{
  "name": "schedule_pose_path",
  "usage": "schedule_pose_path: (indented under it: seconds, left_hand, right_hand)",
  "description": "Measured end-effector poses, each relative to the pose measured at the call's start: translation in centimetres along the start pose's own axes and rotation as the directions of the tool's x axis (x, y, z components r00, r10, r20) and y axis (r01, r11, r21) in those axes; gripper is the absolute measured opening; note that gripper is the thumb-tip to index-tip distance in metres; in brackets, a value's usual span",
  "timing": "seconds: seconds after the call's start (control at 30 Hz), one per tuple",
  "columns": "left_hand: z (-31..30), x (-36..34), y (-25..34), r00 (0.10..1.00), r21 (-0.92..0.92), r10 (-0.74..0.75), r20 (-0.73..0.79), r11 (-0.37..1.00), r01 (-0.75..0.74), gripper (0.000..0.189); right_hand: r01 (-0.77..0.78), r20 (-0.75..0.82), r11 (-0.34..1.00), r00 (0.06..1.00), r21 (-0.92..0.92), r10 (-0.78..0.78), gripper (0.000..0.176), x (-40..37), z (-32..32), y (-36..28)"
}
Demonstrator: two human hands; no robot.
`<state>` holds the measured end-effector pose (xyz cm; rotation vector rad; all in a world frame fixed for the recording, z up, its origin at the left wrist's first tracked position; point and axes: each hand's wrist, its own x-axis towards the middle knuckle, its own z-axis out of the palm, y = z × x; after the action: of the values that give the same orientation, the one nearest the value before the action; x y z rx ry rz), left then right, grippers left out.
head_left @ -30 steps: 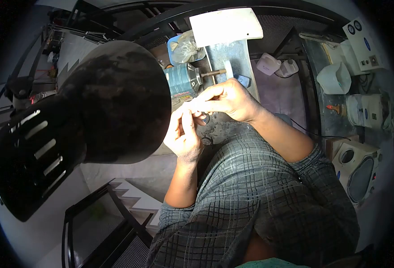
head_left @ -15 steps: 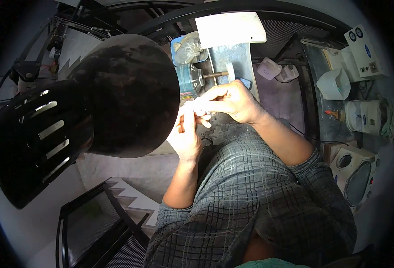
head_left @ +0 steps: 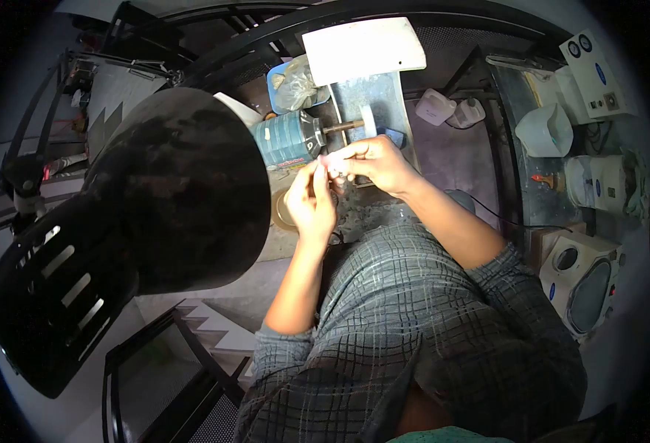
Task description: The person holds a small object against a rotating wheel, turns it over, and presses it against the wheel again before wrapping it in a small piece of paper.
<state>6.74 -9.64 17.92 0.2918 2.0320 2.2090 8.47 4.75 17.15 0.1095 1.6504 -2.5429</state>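
My left hand (head_left: 312, 207) and my right hand (head_left: 384, 166) meet under bright light, fingertips pinched together around a small pale, pinkish piece (head_left: 332, 163). Glare and the fingers hide most of its shape. Just beyond them lies a teal bench motor (head_left: 284, 140), its shaft pointing right and carrying a white wheel (head_left: 368, 120). The wheel stands in a metal tray (head_left: 351, 92) with a white cover (head_left: 365, 48) at its far end. Both hands are apart from the wheel.
A large black lamp (head_left: 185, 199) fills the left side, close to my left hand. Behind the motor is a blue container (head_left: 275, 83) with a plastic bag (head_left: 297, 85). White jugs (head_left: 436, 108), a white pitcher (head_left: 545, 133) and boxy machines (head_left: 583, 284) stand at right.
The view has shifted, so the lamp sits lower and further left and more of the motor shows. Both hands still pinch the small piece, with its angle and the finger positions slightly altered.
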Motion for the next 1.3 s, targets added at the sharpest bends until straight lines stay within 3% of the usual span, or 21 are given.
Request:
schedule_pose_path:
  seconds: [0.1,0.17,0.2,0.27,0.4,0.47,0.67,0.8,0.87,0.97,1.03,1.1,1.3]
  left_hand:
    - [0.6,2.2,-8.0,0.968,0.174,-0.169,0.184,0.975,0.137,0.017]
    - [2.4,3.1,-10.7,0.925,0.153,-0.28,0.256,0.957,0.248,0.018]
    - [3.2,3.4,-11.5,0.914,0.156,-0.321,0.25,0.944,0.289,0.018]
    - [4.6,4.1,-13.6,0.899,0.158,-0.359,0.252,0.931,0.328,0.019]
    - [6.3,4.8,-15.6,0.919,0.039,-0.357,0.17,0.934,0.356,0.021]
    - [6.7,4.8,-15.9,0.914,-0.061,-0.392,0.102,0.915,0.399,0.024]
    - [6.5,5.2,-16.9,0.881,-0.193,-0.452,0.136,0.861,0.471,0.021]
    - [7.1,4.5,-16.7,0.847,-0.259,-0.515,0.132,0.807,0.531,0.018]
    - [7.2,4.2,-16.9,0.797,-0.393,-0.579,0.17,0.702,0.594,0.017]
    - [7.7,4.5,-16.9,0.77,-0.473,-0.597,0.227,0.623,0.623,0.018]
    - [7.6,4.6,-17.2,0.764,-0.462,-0.607,0.219,0.625,0.629,0.019]
    - [7.4,4.6,-17.1,0.759,-0.49,-0.588,0.281,0.592,0.64,0.018]
    - [7.7,4.7,-17.4,0.732,-0.521,-0.638,0.238,0.553,0.651,0.015]
  right_hand:
    - [-0.135,-0.204,0.989,0.968,0.054,0.144,0.018,0.7,-4.4,5.7]
    - [-0.161,-0.344,0.975,0.916,0.154,0.206,0.017,0.3,-6.2,8.0]
    - [-0.158,-0.347,0.976,0.916,0.153,0.203,0.017,0.2,-6.8,8.3]
    - [-0.229,-0.491,0.946,0.812,0.23,0.316,0.015,0.3,-7.8,8.8]
    - [-0.189,-0.56,0.971,0.793,0.146,0.239,0.008,1.9,-9.7,10.6]
    - [-0.199,-0.571,0.969,0.782,0.148,0.248,0.007,2.2,-9.7,10.7]
    - [-0.198,-0.503,0.95,0.812,0.241,0.297,0.004,2.6,-10.4,9.9]
    - [-0.282,-0.503,0.959,0.831,-0.013,0.237,0.005,2.9,-11.8,8.8]
    - [-0.327,-0.482,0.932,0.849,-0.155,0.217,0.004,3.2,-12.6,8.4]
    - [-0.392,-0.44,0.893,0.857,-0.221,0.267,0.009,4.2,-13.9,8.1]
    - [-0.41,-0.425,0.897,0.851,-0.167,0.31,0.01,4.4,-13.9,7.8]
    - [-0.429,-0.437,0.868,0.85,-0.25,0.294,0.003,4.3,-13.8,7.5]
    - [-0.441,-0.437,0.864,0.845,-0.243,0.309,0.004,4.6,-14.1,7.8]
